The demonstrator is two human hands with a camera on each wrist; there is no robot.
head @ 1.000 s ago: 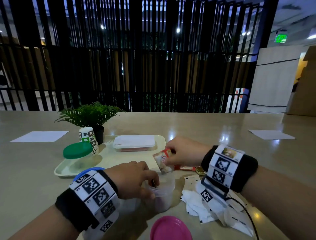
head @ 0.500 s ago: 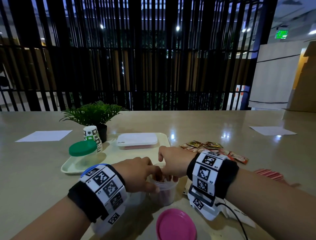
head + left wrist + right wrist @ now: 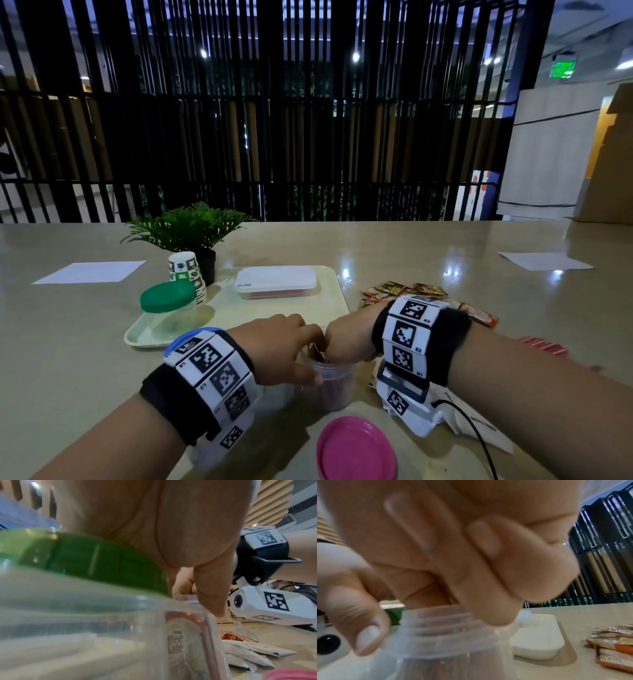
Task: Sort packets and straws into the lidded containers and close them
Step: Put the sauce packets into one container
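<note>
Clear jar: right hand lower (fingers inside).

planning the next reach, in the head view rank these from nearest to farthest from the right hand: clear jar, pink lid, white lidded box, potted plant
1. clear jar: directly under the right hand, its fingers at the mouth.
2. pink lid: on the table in front of the jar, toward the person.
3. white lidded box: on the tray, beyond and left.
4. potted plant: far left, behind the tray.

Both forearms reach forward and meet at centre, left hand with fingers and thumb curled, right hand bent downward, fingertips pointing down.
</note>
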